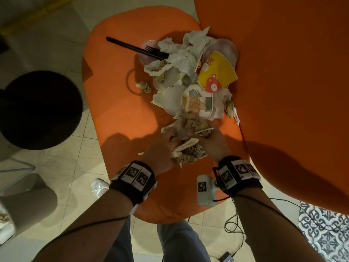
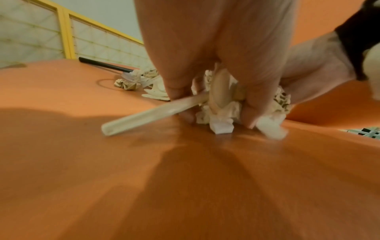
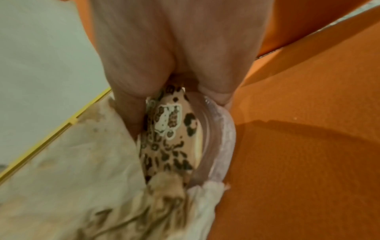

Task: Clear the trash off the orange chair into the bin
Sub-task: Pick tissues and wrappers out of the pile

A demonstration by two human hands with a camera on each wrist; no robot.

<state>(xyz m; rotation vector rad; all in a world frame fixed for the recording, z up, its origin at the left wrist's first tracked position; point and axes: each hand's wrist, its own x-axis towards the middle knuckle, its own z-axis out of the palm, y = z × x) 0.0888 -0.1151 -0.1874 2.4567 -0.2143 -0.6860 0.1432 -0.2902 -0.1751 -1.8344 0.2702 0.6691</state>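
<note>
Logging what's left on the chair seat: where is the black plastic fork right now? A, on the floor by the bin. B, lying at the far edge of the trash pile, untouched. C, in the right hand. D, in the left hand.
B: the black plastic fork lies at the pile's far edge, while the left hand and right hand grip crumpled napkins nearer the person.

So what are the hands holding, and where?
Left hand grips a cream plastic spoon near its bowl, plus crumpled napkins. Right hand pinches a leopard-print wrapper at its top end.
</note>
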